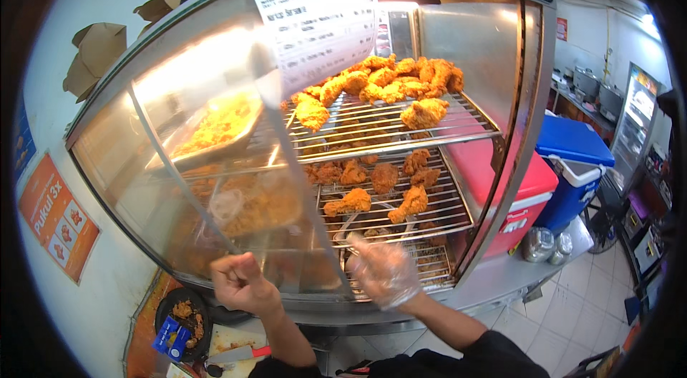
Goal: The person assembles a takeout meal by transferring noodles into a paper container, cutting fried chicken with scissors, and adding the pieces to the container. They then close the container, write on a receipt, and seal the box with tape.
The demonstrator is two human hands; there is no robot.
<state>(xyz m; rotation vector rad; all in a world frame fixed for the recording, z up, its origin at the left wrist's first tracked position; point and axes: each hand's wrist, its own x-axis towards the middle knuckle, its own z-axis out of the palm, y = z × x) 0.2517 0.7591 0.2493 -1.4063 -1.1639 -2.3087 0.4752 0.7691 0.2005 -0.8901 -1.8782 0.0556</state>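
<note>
A heated glass display cabinet (370,309) fills the view, its sliding glass door partly open on the right. On its upper wire rack (354,134) lies fried chicken (384,80); more pieces (384,178) lie on the middle rack. My bare left hand (244,281) has curled fingers at the lower edge of the glass; what it grips there is unclear. My right hand (384,270), in a clear plastic glove and blurred, is before the open lower racks, its fingers partly bent; I cannot tell whether it holds anything. A printed receipt (322,18) hangs at the top of the glass.
Red (523,179) and blue (577,147) cooler boxes stand right of the cabinet, near glass jars (538,245). At lower left are a black pan (185,305) with fried bits and a red-handled knife (233,355) on a cutting board (223,335). A metal tray (249,134) holds food behind the glass.
</note>
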